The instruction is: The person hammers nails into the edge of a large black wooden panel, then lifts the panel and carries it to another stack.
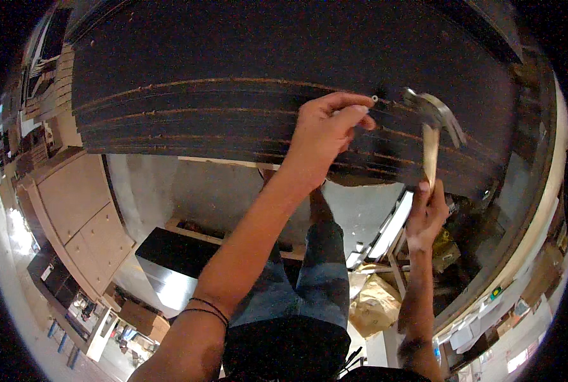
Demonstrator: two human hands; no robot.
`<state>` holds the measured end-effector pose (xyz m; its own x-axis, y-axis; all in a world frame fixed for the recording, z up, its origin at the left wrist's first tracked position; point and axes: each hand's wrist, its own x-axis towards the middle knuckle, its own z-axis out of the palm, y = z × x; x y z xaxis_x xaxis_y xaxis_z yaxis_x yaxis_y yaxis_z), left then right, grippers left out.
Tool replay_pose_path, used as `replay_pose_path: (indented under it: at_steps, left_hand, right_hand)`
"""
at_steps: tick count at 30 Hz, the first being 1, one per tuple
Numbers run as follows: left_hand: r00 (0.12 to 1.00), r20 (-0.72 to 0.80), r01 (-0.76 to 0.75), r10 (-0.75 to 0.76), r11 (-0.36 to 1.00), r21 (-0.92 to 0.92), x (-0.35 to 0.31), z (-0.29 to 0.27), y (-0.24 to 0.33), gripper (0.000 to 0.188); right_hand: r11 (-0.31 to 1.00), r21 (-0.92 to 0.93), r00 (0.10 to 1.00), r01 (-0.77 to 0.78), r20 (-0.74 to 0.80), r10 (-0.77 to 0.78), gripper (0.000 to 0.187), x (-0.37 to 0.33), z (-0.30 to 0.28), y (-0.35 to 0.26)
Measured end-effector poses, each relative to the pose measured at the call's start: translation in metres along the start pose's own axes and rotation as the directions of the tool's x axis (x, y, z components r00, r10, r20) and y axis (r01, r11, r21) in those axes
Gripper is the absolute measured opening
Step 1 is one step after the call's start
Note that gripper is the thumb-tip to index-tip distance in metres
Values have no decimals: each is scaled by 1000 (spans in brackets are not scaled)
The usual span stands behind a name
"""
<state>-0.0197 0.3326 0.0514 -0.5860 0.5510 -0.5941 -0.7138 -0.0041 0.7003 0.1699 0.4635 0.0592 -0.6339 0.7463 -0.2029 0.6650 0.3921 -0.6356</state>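
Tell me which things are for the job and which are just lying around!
Seem part of the job:
- hammer, in the right hand
- small pale thing, at the left hand
- big dark board, beneath the left hand

Seem just lying about:
- yellowish bag
- brown cardboard box

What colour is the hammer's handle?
The handle is pale yellowish wood, showing best in the head view, gripped by the right hand.
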Motion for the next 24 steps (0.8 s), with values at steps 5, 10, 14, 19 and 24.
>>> replay_pose_path:
  at_steps: [5,10,14,19,24]
  left_hand:
    - [918,153,-392,365,778,492,53,26,-16,20]
    - [914,142,-340,381,526,779,69,37,-13,19]
    - [923,121,-292,364,460,839,70,44,-11,19]
    - [913,122,-334,388,544,769,66,35,-12,21]
    - [958,-25,-257,287,892,373,40,22,-9,18]
  right_hand:
    - [944,316,990,98,-130,-59,40,-14,-11,12]
    - [814,575,994,-79,-11,105,34,1,-12,-7]
    - [915,384,986,-127,-49,158,34,9,-14,9]
    - [973,216,997,-78,32,73,19,13,-20,9]
    - [995,97,994,-5,108,-6,18,17,-19,-7]
